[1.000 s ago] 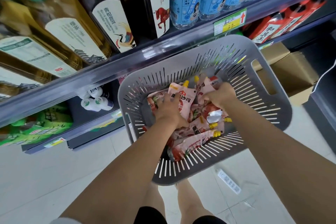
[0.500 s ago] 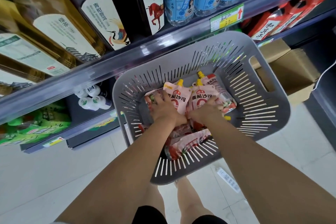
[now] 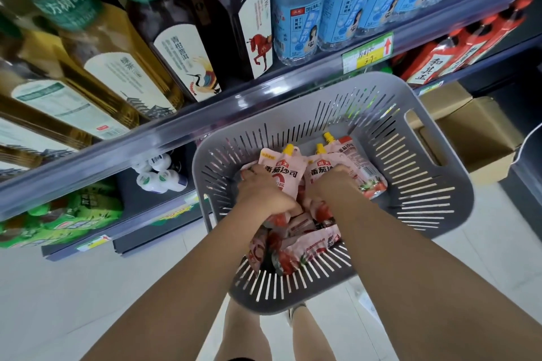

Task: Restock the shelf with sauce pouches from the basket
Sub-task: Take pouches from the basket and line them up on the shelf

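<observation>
Inside basket: left hand curled on sauce pouch; right hand apparently gripping second pouch.

Basket, centre frame — matt grey slotted plastic. Sauce pouches inside: glossy film, crinkled. Shelf edge strip — clear shiny plastic. Box, right edge: plain brown cardboard. Floor, lower left: smooth pale tile.
</observation>
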`<state>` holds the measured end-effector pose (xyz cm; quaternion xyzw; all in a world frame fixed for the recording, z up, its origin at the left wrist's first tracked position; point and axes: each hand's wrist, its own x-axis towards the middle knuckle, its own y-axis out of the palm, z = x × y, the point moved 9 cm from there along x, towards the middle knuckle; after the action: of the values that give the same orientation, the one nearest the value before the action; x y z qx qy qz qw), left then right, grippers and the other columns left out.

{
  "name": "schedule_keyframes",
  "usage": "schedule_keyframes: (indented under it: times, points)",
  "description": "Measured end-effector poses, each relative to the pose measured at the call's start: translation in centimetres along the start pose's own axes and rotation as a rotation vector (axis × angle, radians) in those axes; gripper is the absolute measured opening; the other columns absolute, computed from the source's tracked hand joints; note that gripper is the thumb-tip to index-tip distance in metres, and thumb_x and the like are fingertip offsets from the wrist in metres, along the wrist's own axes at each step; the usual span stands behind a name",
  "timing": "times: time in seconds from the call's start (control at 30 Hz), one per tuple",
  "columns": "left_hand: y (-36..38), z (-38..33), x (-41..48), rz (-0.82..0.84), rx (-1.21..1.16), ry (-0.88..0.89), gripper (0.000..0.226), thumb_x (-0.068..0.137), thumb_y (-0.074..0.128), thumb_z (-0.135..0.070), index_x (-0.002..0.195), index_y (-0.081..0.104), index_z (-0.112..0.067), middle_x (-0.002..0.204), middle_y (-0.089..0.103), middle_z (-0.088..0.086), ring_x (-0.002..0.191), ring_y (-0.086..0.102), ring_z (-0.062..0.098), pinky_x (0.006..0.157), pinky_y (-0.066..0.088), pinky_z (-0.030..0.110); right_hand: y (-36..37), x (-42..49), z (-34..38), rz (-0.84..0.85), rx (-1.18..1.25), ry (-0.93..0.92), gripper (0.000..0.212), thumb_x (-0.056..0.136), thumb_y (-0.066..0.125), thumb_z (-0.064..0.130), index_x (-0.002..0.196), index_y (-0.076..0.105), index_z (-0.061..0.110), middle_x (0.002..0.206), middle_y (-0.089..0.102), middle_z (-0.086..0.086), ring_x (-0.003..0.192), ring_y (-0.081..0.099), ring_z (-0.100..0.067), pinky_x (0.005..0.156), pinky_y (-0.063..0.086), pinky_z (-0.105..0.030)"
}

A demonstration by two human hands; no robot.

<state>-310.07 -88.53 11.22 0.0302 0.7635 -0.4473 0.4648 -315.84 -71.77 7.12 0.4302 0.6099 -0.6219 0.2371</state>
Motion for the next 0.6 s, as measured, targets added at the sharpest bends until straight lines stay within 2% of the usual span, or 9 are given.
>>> schedule_keyframes:
  times: [0.17, 0.23, 0.27, 0.3, 0.33, 0.37, 0.47, 0.5, 0.6]
  points:
    - [-1.8, -0.1, -1.4, -0.022, -0.012, 0.089, 0.119, 0.052, 0.085, -0.044, 0.143, 0.019, -0.005, 0.139, 0.032, 0.013, 0.132, 0.029, 0.031, 0.107, 0.035, 0.041, 0.8, -0.2, -0.5, -0.065, 0.136, -0.022, 0.122, 0.071, 0.075, 0.041, 0.149, -0.009, -0.001, 0.154, 0.008, -0.027, 0.143, 0.012, -0.043, 0.109, 0.029, -0.054]
    - [-2.2, -0.3, -2.3, -0.030, -0.040, 0.115, 0.118, 0.051, 0.084, -0.044, 0.142, 0.019, -0.006, 0.139, 0.032, 0.012, 0.131, 0.030, 0.031, 0.106, 0.036, 0.041, 1.3, -0.3, 0.2, -0.005, 0.275, -0.091, 0.130, 0.056, 0.079, 0.052, 0.149, 0.008, -0.005, 0.154, 0.004, -0.031, 0.141, 0.021, -0.040, 0.111, 0.028, -0.051]
    - [-2.5, -0.5, -2.8, -0.034, -0.064, 0.129, 0.118, 0.051, 0.084, -0.043, 0.142, 0.019, -0.007, 0.138, 0.032, 0.012, 0.131, 0.030, 0.030, 0.106, 0.037, 0.040, 1.4, -1.0, 0.5, 0.049, 0.353, -0.125, 0.131, 0.039, 0.083, 0.054, 0.143, 0.028, -0.006, 0.148, 0.034, -0.019, 0.133, 0.038, -0.037, 0.109, 0.035, -0.049]
    - [-2.8, -0.7, -3.3, -0.042, -0.092, 0.147, 0.116, 0.051, 0.084, -0.041, 0.142, 0.021, -0.007, 0.137, 0.033, 0.012, 0.130, 0.032, 0.030, 0.104, 0.038, 0.040, 1.3, -1.6, 0.6, 0.087, 0.477, -0.139, 0.120, 0.029, 0.085, 0.050, 0.128, 0.047, -0.005, 0.132, 0.053, -0.018, 0.118, 0.054, -0.033, 0.102, 0.044, -0.047]
    - [-3.3, -0.9, -3.9, -0.060, -0.116, 0.166, 0.113, 0.051, 0.084, -0.040, 0.140, 0.023, -0.007, 0.135, 0.034, 0.011, 0.128, 0.034, 0.029, 0.103, 0.039, 0.039, 0.8, -1.9, 0.6, 0.072, 0.644, -0.161, 0.097, 0.035, 0.086, 0.044, 0.114, 0.055, -0.005, 0.113, 0.063, -0.019, 0.102, 0.062, -0.030, 0.096, 0.049, -0.043]
    - [-3.9, -1.2, -4.5, -0.085, -0.130, 0.186, 0.110, 0.051, 0.084, -0.039, 0.139, 0.026, -0.007, 0.133, 0.036, 0.011, 0.126, 0.036, 0.029, 0.102, 0.040, 0.039, 0.1, -2.3, 0.1, 0.042, 0.775, -0.166, 0.085, 0.042, 0.084, 0.039, 0.109, 0.055, -0.004, 0.108, 0.063, -0.016, 0.098, 0.062, -0.028, 0.094, 0.049, -0.041]
    - [-6.1, -2.0, -6.9, -0.158, -0.153, 0.241, 0.107, 0.052, 0.085, -0.036, 0.137, 0.028, -0.007, 0.130, 0.037, 0.010, 0.125, 0.036, 0.027, 0.102, 0.040, 0.037, -2.8, -4.9, -1.4, -0.111, 0.940, -0.196, 0.110, 0.045, 0.084, 0.041, 0.134, 0.036, -0.002, 0.131, 0.049, -0.015, 0.119, 0.051, -0.033, 0.098, 0.043, -0.037]
    - [-6.8, -2.3, -7.9, -0.178, -0.169, 0.265, 0.106, 0.052, 0.085, -0.036, 0.137, 0.028, -0.008, 0.130, 0.038, 0.009, 0.125, 0.036, 0.027, 0.101, 0.040, 0.036, -3.7, -5.8, -2.3, -0.189, 1.004, -0.186, 0.109, 0.053, 0.086, 0.036, 0.137, 0.029, -0.003, 0.133, 0.046, -0.016, 0.122, 0.048, -0.034, 0.095, 0.043, -0.036]
    - [-9.1, -3.1, -11.1, -0.234, -0.206, 0.359, 0.105, 0.052, 0.086, -0.039, 0.136, 0.030, -0.011, 0.128, 0.039, 0.007, 0.123, 0.037, 0.025, 0.100, 0.039, 0.034, -6.4, -9.6, -5.2, -0.428, 1.131, -0.245, 0.095, 0.053, 0.089, 0.032, 0.124, 0.035, 0.000, 0.123, 0.053, -0.017, 0.113, 0.054, -0.035, 0.091, 0.049, -0.041]
